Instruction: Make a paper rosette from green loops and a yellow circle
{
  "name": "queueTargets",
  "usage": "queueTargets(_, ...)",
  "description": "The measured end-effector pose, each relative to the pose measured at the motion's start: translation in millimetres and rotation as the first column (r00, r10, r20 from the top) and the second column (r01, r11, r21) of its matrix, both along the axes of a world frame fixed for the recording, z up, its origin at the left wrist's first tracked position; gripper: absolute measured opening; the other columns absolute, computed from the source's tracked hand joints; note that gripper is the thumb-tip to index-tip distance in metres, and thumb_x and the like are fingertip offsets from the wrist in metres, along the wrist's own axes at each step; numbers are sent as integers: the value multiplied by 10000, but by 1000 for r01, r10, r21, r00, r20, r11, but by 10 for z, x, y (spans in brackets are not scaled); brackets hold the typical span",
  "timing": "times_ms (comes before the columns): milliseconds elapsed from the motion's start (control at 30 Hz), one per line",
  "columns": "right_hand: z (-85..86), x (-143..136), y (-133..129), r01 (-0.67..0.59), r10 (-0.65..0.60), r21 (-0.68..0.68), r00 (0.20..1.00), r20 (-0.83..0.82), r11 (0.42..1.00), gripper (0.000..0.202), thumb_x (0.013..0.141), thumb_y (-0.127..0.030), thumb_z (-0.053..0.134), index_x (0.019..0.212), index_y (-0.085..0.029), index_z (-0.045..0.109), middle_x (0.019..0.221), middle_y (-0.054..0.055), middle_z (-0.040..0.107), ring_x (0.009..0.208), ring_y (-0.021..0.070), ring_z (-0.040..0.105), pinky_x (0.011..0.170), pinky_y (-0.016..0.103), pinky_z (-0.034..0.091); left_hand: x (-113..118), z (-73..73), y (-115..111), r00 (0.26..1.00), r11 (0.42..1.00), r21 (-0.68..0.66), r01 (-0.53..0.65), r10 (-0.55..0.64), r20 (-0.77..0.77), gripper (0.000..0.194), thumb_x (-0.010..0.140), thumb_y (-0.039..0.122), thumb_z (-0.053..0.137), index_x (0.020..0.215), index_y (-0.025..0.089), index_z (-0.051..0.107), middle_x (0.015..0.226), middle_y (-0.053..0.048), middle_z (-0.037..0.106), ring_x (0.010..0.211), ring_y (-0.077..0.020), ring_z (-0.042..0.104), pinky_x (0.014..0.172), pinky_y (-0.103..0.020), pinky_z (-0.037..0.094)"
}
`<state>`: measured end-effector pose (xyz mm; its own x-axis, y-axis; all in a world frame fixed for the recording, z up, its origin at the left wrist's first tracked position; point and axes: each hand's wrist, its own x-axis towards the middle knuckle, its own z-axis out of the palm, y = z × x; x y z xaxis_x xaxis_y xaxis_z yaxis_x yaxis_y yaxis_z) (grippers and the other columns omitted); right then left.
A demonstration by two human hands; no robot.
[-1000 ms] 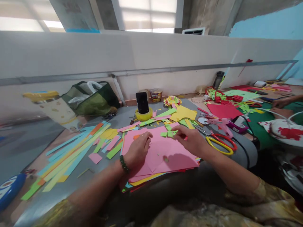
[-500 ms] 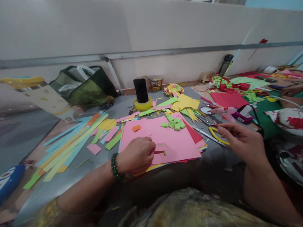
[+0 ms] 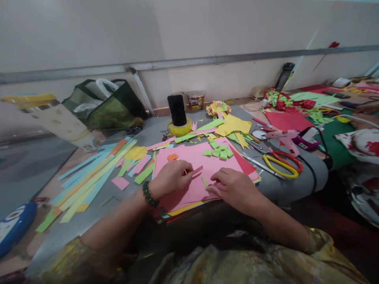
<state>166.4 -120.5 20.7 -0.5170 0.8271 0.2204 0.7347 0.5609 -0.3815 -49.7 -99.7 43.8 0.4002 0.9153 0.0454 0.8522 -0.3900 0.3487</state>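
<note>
My left hand (image 3: 171,179), a green bead bracelet at its wrist, is closed on a narrow pink paper strip (image 3: 197,170) above a stack of coloured sheets with a pink sheet (image 3: 189,197) on top. Opposite it, my right hand (image 3: 238,191) hovers low over the same sheet, thumb and fingers apart. A thin green paper piece (image 3: 205,182) lies by its fingertips; whether they touch is unclear. Small folded green pieces (image 3: 219,150) sit in a cluster at the back of the sheet, and an orange scrap (image 3: 172,157) lies beyond my left hand.
Scissors with yellow and red handles (image 3: 282,165) lie to the right, near a metal ruler (image 3: 263,165) and a pink glue gun (image 3: 286,138). Long paper strips (image 3: 94,177) fan out at left. A phone (image 3: 177,110) stands on a yellow tape roll (image 3: 180,128). Another person's hand (image 3: 368,110) shows far right.
My right hand has moved left from the scissors to the pink sheet, leaving the scissors on the table. My left hand stays over the sheet, its pink strip now tilted upward.
</note>
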Motion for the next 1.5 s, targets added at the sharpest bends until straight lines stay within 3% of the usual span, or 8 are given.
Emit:
queueTargets(167,31,-98,-69,-129,139,-54,959,248,990,137,951,-223,640,979,-225,774,956,90,703,937,219,642,695,290,491,-65,-31,88,996,996,58,-75,72,45,273,902,238,525,710,169,706,737,-69,730,680,-172,616,634,-263,401)
queueTargets(333,112,136,-171,-510,511,-163,859,-42,844,136,956,-291,658,1010,-230,767,996,56,731,923,156,668,787,248,523,-60,-117,127,998,995,81,-60,60,5,245,907,242,546,763,174,732,792,-74,757,701,-182,627,659,-278,407)
queueTargets(533,86,45,-118,-359,347,-166,933,-95,919,485,937,-445,658,1347,-188,625,1334,178,661,1239,286,611,1051,448,487,-46,-132,136,996,991,110,-70,77,-53,326,953,298,514,748,185,741,737,-72,740,670,-186,620,647,-287,399)
queueTargets(700,280,201,-261,-755,614,-418,654,-442,504,390,981,-486,575,1220,-212,717,970,49,793,874,139,737,790,199,545,-60,-133,105,999,995,87,-41,44,-32,429,1004,382,466,731,193,738,690,-59,712,617,-169,584,627,-287,398)
queueTargets(867,309,485,-180,-278,165,-280,916,-367,919,334,953,-504,597,1068,-243,771,895,48,798,787,169,741,742,251,575,-21,-160,51,993,987,136,81,-68,-102,379,1020,331,453,889,188,778,907,-95,739,778,-190,637,659,-292,438)
queueTargets(967,235,662,-49,32,-70,-103,920,-387,994,344,918,-532,595,965,-242,775,864,65,795,757,203,742,697,293,590,50,-178,19,949,974,131,186,-143,-282,297,999,214,478,967,179,772,915,-109,712,843,-214,635,657,-292,456)
queueTargets(1233,167,1426,338,715,-703,91,699,-133,694,393,871,-558,576,955,-217,751,884,115,767,774,290,709,659,373,520,68,-217,32,904,939,141,313,-250,-346,273,972,120,463,911,173,724,901,-99,698,835,-208,626,684,-293,499)
queueTargets(1500,159,1648,736,835,-835,145,486,257,530,547,921,-556,568,1141,-69,681,1161,274,702,1102,383,669,878,439,500,11,-247,29,871,917,131,376,-302,-387,283,910,36,473,967,169,717,917,-95,730,819,-223,663,669,-300,504)
